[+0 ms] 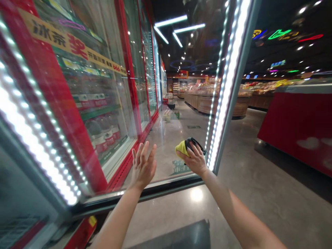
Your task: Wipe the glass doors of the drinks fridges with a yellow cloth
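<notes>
A glass cooler door (181, 181) stands swung out in front of me, with bright LED strips along both sides. Low on its right, close to the frame, my right hand (195, 159) presses a yellow and dark grey cloth (183, 148) to the pane. My left hand (144, 166) is raised near the lower middle of the glass, its fingers stretched and apart, holding nothing. Whether its palm touches the pane I cannot tell.
Through the glass, red-framed coolers (127, 72) with bottles (103, 136) run along the left. A red counter (298, 124) stands at the right. Wooden produce displays (204, 102) lie farther back. A dark mat (178, 237) is on the floor below the door.
</notes>
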The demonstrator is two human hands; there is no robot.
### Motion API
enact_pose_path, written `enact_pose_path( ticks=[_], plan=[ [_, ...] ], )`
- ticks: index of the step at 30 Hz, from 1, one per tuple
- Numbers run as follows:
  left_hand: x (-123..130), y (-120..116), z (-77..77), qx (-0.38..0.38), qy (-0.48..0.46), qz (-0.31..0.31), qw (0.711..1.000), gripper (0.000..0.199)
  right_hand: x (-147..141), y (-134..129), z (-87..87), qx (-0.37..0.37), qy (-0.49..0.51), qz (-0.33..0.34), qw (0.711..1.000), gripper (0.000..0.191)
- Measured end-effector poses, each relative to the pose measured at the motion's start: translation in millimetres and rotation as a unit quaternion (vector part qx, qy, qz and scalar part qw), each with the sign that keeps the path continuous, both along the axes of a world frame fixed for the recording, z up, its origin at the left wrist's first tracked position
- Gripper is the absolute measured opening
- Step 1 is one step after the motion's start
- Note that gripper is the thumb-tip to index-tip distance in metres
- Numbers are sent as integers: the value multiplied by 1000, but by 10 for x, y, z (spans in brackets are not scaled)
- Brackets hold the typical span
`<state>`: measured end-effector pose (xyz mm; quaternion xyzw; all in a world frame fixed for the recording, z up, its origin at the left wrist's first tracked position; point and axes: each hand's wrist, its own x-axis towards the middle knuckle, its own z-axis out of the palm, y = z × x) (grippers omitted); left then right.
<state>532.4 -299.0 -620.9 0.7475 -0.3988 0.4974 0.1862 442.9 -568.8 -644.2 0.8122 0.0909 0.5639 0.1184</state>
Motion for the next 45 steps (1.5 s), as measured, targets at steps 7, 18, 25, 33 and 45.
enact_pose_path(
  ticks=[7, 18, 25, 33, 45],
  plan=[
    [37, 127, 11, -12, 10, 1, 1000, 92, 307, 364, 503, 262, -46, -73, 961, 60],
    [258, 521, -148, -37, 15, 38, 998, 96, 307, 466, 103, 177, -27, -35, 983, 47],
    [386, 819, -206, -62, 10, 58, 996, 101, 737, 1411, 562, 201, -17, -29, 979, 55],
    [469, 931, -231, -104, -8, 67, 992, 102, 599, 1288, 295, 90, -22, -3, 996, 58],
    [576, 1137, -327, -128, -16, 83, 988, 101, 674, 1569, 361, -52, 39, 46, 997, 65]
  ],
)
